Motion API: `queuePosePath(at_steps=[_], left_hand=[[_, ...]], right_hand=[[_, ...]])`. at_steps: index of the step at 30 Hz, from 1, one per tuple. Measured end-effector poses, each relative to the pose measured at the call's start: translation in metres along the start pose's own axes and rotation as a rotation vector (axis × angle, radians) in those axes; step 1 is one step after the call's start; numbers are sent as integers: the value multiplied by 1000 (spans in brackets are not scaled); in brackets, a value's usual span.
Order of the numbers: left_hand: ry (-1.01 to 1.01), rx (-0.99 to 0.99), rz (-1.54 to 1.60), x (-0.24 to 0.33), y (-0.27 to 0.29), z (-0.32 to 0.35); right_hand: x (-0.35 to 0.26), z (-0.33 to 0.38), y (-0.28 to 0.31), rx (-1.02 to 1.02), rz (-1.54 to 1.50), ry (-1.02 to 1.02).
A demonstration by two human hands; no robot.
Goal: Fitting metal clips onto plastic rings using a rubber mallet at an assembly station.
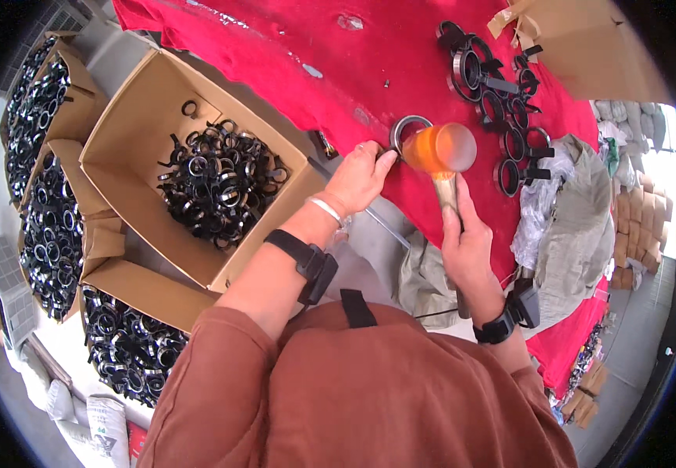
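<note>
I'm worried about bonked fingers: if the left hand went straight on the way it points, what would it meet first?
The round metal ring, right at the fingertips of the left hand. The mallet's orange head looks very close too, but its height is hard to tell from this view.

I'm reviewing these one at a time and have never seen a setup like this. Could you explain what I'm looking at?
There's no robot here, just a person's two bare hands. The single picture comes from a wide fisheye camera on their head, looking down, so straight edges bend near the rim.

The left hand pinches the edge of a metal ring over a red cloth. The right hand grips the handle of a mallet with an amber head, which partly covers the ring; whether they touch is unclear.

More black and silver rings lie to the right on the cloth. To the left, an open cardboard box holds a pile of similar pieces.
</note>
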State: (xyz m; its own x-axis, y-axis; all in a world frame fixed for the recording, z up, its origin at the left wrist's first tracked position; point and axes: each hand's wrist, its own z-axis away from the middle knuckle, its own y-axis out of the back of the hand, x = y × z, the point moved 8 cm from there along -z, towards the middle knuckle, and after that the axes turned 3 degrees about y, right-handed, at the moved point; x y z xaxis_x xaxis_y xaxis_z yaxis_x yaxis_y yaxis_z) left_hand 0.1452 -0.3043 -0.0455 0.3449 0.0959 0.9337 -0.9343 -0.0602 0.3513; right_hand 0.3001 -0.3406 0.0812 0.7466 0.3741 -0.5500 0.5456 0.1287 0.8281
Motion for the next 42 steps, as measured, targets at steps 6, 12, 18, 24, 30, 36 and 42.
queuePosePath(at_steps=[6,12,18,24,30,36,42], left_hand=[[105,-168,141,-4,-1,3],[210,-145,-50,-1,0,2],[265,-164,-49,0,1,10],[246,-191,-62,13,1,2],[248,-158,-84,5,8,5],[232,-177,-97,7,5,-4],[271,-211,-8,-7,-2,3]], right_hand=[[-18,-2,15,2,-31,-24],[-23,-12,-6,-72,304,93],[-49,-30,28,54,47,49],[-17,-28,7,-66,185,-94],[-55,-42,36,76,50,64],[2,-40,9,-165,-18,-143],[18,-47,29,83,-496,-451]])
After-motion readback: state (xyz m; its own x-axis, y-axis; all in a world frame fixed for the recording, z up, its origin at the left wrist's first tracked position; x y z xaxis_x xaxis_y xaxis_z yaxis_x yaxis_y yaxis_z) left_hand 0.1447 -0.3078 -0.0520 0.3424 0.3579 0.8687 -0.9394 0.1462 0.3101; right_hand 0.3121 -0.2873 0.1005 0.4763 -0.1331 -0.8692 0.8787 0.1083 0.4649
